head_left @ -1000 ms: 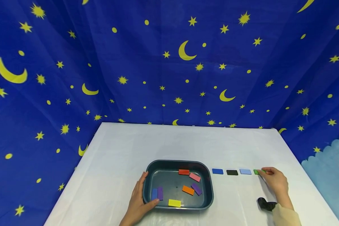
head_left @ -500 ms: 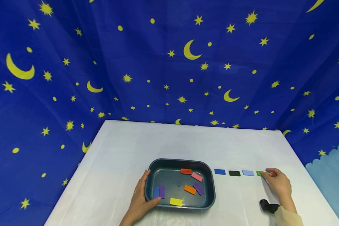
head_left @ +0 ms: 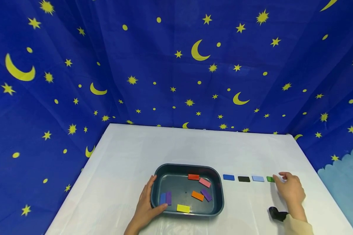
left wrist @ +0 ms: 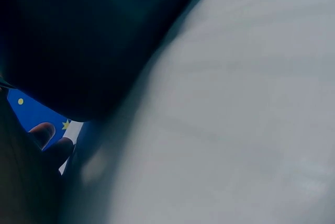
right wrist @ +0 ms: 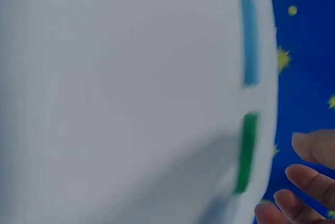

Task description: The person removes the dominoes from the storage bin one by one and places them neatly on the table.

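On the table stands a dark blue-grey plastic bin point(head_left: 188, 214) with several coloured domino-like blocks in it. My left hand point(head_left: 145, 205) holds the bin's near left corner, thumb over the rim and fingers along the outer wall. To the right of the bin, a blue block point(head_left: 228, 177), a black block point(head_left: 243, 179), a light blue block point(head_left: 258, 178) and a green block point(head_left: 270, 179) lie flat in a spaced row. My right hand point(head_left: 291, 189) is beside the green block, holding nothing. In the right wrist view its fingertips point(right wrist: 303, 143) are apart from the green block point(right wrist: 247, 153).
Inside the bin lie a red block point(head_left: 193, 177), a pink block point(head_left: 204, 182), an orange block point(head_left: 197, 195), a yellow block point(head_left: 183, 208), two purple ones and a blue one. A black object point(head_left: 277, 214) is at my right wrist. Star-patterned blue cloth point(head_left: 170, 65) surrounds the white table point(head_left: 141, 147).
My right hand has let go of the green block and drawn slightly right and up from it. More of that block shows. My left hand stays on the bin. The head view shifted slightly.
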### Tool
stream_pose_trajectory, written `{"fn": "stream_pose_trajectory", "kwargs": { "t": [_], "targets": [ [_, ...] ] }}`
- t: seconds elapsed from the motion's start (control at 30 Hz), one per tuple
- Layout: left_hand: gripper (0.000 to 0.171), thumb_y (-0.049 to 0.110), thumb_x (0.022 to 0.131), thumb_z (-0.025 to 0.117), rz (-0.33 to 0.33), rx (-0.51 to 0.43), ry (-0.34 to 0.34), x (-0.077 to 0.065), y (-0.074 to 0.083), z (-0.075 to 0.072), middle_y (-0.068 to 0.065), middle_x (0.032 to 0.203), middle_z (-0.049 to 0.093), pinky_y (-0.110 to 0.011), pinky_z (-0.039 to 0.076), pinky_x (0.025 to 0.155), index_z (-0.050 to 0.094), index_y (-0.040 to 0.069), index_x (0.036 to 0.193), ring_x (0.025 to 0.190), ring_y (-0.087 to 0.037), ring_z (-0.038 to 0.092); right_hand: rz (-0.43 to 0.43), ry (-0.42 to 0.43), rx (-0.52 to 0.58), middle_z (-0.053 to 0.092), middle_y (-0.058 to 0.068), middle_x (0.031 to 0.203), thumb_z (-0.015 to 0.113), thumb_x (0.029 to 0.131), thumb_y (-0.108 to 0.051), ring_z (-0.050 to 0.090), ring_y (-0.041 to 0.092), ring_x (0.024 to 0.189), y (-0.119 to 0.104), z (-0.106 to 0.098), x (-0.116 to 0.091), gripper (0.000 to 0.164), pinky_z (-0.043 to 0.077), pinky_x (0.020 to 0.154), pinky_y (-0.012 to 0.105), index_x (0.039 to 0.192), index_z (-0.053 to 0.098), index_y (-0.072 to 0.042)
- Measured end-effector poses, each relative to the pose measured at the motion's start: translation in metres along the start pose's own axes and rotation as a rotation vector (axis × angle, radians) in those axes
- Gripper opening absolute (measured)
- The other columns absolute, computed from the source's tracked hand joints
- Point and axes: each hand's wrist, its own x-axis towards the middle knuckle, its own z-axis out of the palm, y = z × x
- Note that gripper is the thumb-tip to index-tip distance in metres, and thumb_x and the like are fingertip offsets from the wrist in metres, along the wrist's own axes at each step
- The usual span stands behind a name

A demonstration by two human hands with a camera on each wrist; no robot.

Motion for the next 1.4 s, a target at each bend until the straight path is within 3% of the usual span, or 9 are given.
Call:
{"fn": "stream_pose_trajectory", "kwargs": {
  "t": [0.27,0.47,0.6,0.77,0.9,1.0,1.1,1.27,1.4],
  "targets": [
    [0.098,0.040,0.067,0.079,-0.020,0.034,-0.009,-0.001,0.000,-0.004,-0.009,0.154,0.025,-0.071,0.026,0.091,0.026,0.030,0.150,0.133,-0.038,0.026,-0.223,0.148,0.020,0.064,0.018,0.094,0.062,0.089,-0.026,0.059,0.033,0.074,-0.056,0.000,-0.007,0.029,0.040,0.049,0.040,0.102,0.066,-0.001],
    [0.099,0.039,0.068,0.079,-0.012,0.041,-0.013,-0.002,0.000,-0.005,-0.009,0.153,0.025,-0.072,0.026,0.090,0.026,0.027,0.150,0.132,-0.040,0.026,-0.526,0.254,0.068,0.067,0.008,0.077,0.070,0.084,-0.019,0.056,0.019,0.055,-0.125,0.017,-0.019,0.014,0.037,0.041,0.032,0.087,0.071,-0.006],
    [0.098,0.038,0.067,0.079,-0.023,0.035,0.000,-0.004,-0.001,-0.005,-0.008,0.153,0.026,-0.072,0.025,0.091,0.026,0.029,0.149,0.133,-0.039,0.026,-0.735,0.242,0.086,0.065,0.001,0.071,0.074,0.081,-0.019,0.053,0.012,0.052,-0.177,0.028,-0.040,0.010,0.038,0.042,0.030,0.083,0.071,-0.010],
    [0.098,0.038,0.067,0.079,-0.034,0.027,0.004,-0.003,-0.002,-0.004,-0.007,0.153,0.026,-0.071,0.025,0.092,0.026,0.030,0.149,0.133,-0.037,0.025,-0.986,0.052,0.054,0.062,-0.008,0.069,0.076,0.080,-0.026,0.051,0.005,0.054,-0.230,0.046,-0.071,0.011,0.039,0.046,0.025,0.083,0.071,-0.017],
    [0.097,0.037,0.068,0.079,-0.035,0.021,0.002,-0.002,-0.001,-0.003,-0.008,0.153,0.026,-0.070,0.025,0.093,0.026,0.030,0.149,0.133,-0.037,0.025,-1.194,-0.223,0.012,0.061,-0.010,0.071,0.074,0.082,-0.030,0.052,0.003,0.060,-0.255,0.067,-0.088,0.015,0.041,0.052,0.023,0.088,0.070,-0.017],
    [0.097,0.038,0.068,0.079,-0.041,0.020,-0.004,-0.001,0.000,-0.002,-0.009,0.153,0.026,-0.069,0.025,0.093,0.026,0.031,0.149,0.133,-0.036,0.025,-1.283,-0.465,-0.029,0.062,-0.010,0.075,0.074,0.083,-0.030,0.054,0.002,0.065,-0.268,0.085,-0.096,0.018,0.043,0.058,0.022,0.094,0.070,-0.016],
    [0.096,0.038,0.069,0.078,-0.056,0.011,-0.015,-0.001,0.002,-0.002,-0.009,0.154,0.025,-0.070,0.026,0.093,0.026,0.031,0.149,0.133,-0.037,0.025,-1.319,-0.633,-0.088,0.064,-0.012,0.082,0.077,0.079,-0.031,0.055,-0.001,0.072,-0.275,0.102,-0.101,0.025,0.043,0.064,0.018,0.099,0.071,-0.018],
    [0.097,0.038,0.070,0.078,-0.065,0.007,-0.030,0.000,0.005,-0.002,-0.008,0.154,0.024,-0.070,0.026,0.092,0.024,0.032,0.149,0.133,-0.037,0.024,-1.376,-0.739,-0.126,0.064,-0.010,0.094,0.082,0.073,-0.034,0.054,-0.001,0.080,-0.279,0.124,-0.108,0.039,0.041,0.069,0.014,0.107,0.070,-0.020],
    [0.097,0.038,0.069,0.078,-0.058,0.017,-0.028,0.000,0.004,-0.002,-0.010,0.154,0.024,-0.072,0.026,0.091,0.024,0.031,0.150,0.133,-0.041,0.025,-1.410,-0.735,-0.105,0.063,-0.011,0.094,0.083,0.071,-0.036,0.053,-0.002,0.081,-0.280,0.135,-0.109,0.041,0.039,0.069,0.012,0.108,0.071,-0.021]
  ]
}}
